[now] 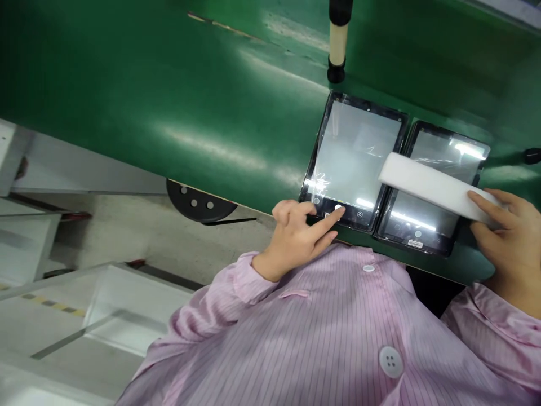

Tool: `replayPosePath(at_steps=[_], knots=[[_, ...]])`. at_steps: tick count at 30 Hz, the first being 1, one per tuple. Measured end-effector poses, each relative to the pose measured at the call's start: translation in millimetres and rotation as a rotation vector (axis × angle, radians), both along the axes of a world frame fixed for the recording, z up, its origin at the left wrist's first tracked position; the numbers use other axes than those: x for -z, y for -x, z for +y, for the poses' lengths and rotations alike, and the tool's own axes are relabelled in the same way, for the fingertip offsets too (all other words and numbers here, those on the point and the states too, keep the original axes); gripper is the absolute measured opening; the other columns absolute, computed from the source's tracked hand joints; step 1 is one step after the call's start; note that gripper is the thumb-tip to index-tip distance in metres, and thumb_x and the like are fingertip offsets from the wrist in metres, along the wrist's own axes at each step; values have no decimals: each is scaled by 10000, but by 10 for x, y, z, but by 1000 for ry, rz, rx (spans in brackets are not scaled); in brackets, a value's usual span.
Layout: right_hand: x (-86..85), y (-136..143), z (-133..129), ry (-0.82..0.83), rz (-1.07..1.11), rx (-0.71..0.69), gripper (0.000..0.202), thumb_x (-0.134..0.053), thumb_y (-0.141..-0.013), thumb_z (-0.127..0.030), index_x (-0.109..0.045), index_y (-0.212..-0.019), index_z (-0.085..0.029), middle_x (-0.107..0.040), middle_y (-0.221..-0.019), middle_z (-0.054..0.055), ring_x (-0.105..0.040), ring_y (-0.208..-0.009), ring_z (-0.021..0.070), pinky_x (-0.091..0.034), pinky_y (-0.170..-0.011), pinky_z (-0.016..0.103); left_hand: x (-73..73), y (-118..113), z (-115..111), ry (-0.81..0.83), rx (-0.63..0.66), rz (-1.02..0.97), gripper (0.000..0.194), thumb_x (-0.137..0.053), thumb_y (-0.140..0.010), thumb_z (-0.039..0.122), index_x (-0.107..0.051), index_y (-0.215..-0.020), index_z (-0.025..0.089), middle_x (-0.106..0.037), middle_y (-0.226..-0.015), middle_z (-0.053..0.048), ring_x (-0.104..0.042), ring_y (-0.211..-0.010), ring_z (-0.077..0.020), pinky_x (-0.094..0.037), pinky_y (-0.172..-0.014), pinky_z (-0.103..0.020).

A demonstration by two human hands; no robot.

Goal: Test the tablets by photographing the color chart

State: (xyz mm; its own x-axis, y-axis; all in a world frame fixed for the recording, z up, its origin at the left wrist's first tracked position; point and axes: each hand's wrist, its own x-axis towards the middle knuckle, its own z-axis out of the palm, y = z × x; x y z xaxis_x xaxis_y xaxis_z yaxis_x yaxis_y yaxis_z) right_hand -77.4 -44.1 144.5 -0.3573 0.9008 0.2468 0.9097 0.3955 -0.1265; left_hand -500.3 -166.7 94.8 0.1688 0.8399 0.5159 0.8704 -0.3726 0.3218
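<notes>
Two tablets in clear film lie side by side on the green table, near its front edge. On the left tablet [355,152], the index finger of my left hand [300,234] rests at the lower screen edge, by a round white button. That hand holds nothing, with some fingers curled and others apart. My right hand [507,231] grips one end of a long white block [435,186]. The block lies slantwise over the right tablet [422,217], its far end reaching the left tablet's edge. Both screens look pale grey with bright reflections.
A black and cream post [337,42] stands behind the left tablet on the green table [127,101]. A small black object [531,155] is at the far right. Below the table edge are a black stool seat [198,201] and white bins [127,310].
</notes>
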Motion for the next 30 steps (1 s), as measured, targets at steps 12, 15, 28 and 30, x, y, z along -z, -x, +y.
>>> replayPosePath(at_steps=[12, 15, 28, 30], knots=[[6, -131, 57, -11, -23, 29, 632, -725, -814, -253, -698, -1391, -509, -751, -1372, 9, -751, -1150, 358, -648, -827, 532, 97, 56, -207, -119, 35, -180, 327, -571, -1051, 369, -789, -1263, 251, -495, -997, -58, -481, -981, -228, -423, -962, -424], [-36, -62, 45, -5, -27, -2, 564, -697, -820, -243, -749, -1352, -422, -758, -1355, 44, -749, -1151, 360, -649, -866, 537, 47, 16, -182, -120, 66, -172, 300, -552, -1060, 328, -791, -1215, 234, -489, -995, -59, -478, -964, -223, -440, -947, -421], [-16, 234, -126, 65, 10, 67, 474, -618, -888, -193, -785, -1315, -315, -716, -1380, 122, -671, -1275, 359, -510, -1100, 624, -20, -101, 41, -109, 212, -149, 279, -625, -1001, 291, -794, -1221, 263, -547, -997, -74, -508, -985, -249, -408, -893, -432], [-34, 253, -138, 80, -2, 69, 472, -621, -900, -180, -781, -1320, -322, -710, -1393, 119, -670, -1278, 353, -494, -1109, 614, -33, -146, 63, -106, 227, -143, 289, -631, -991, 278, -797, -1227, 273, -563, -993, -76, -515, -984, -250, -404, -892, -435]])
